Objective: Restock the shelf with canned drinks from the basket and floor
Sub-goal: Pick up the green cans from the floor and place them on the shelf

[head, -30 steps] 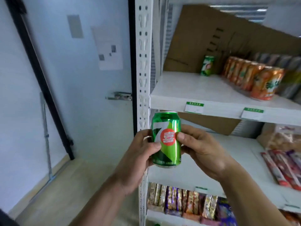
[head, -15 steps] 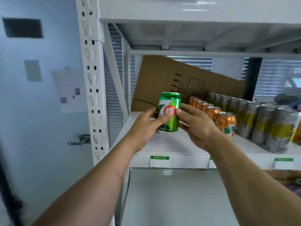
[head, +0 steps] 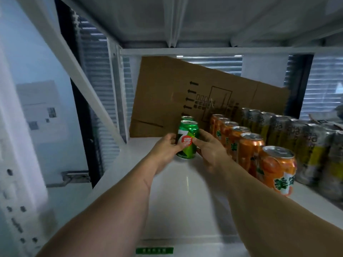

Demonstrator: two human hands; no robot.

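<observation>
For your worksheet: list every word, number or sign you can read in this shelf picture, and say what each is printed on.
"7": green can held in both hands.
Red circle with one white character: same can, blurred.
Green characters: orange cans, unreadable.
Arrows and symbols: cardboard box, too small.
Green shelf tag: blurred.
Wall notice: blurred.

Two green cans (head: pixel 187 139) stand on the shelf (head: pixel 185 201), one directly behind the other, so only the rim of the rear green can (head: pixel 187 118) shows. Beside them runs one row of six orange cans (head: pixel 250 151). Further right are silver-and-yellow cans (head: pixel 289 138), at least seven, though blur and the frame edge prevent an exact count. One cardboard sheet (head: pixel 167 97) leans at the back. Two hands are in view, the left hand (head: pixel 167 145) and the right hand (head: pixel 211 149). One green label (head: pixel 154 250) marks the shelf edge.
</observation>
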